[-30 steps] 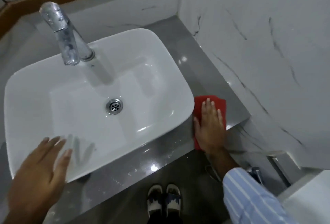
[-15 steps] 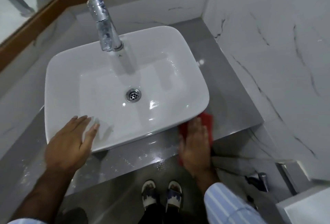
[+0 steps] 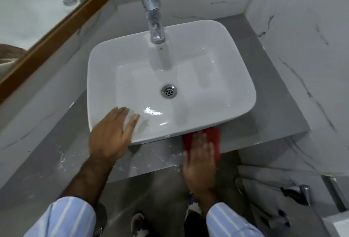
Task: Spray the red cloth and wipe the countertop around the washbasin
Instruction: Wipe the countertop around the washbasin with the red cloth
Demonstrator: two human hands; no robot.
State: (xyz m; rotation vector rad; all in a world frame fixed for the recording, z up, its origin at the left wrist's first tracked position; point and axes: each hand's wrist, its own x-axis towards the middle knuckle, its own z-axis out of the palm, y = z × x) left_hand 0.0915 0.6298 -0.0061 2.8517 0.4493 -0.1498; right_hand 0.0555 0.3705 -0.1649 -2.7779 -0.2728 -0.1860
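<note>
A white rectangular washbasin point(image 3: 236, 63) sits on a grey countertop point(image 3: 273, 104). The red cloth point(image 3: 214, 138) lies on the counter's front strip, just under the basin's front right edge. My right hand point(image 3: 200, 161) presses flat on the cloth and covers most of it. My left hand point(image 3: 111, 134) rests with fingers spread on the basin's front left rim, holding nothing. White droplets or foam streaks point(image 3: 62, 163) mark the counter in front of the basin. No spray bottle is in view.
A chrome tap point(image 3: 153, 14) stands at the basin's back. Marble wall point(image 3: 306, 34) closes the right side; a wood-framed mirror point(image 3: 37, 6) runs along the left. Below the counter are the floor, my sandalled feet point(image 3: 137, 223) and a chrome fitting point(image 3: 302, 193).
My right hand has slid the red cloth leftward from the counter's right side to the front strip under the basin. My left hand stays on the basin's front rim.
</note>
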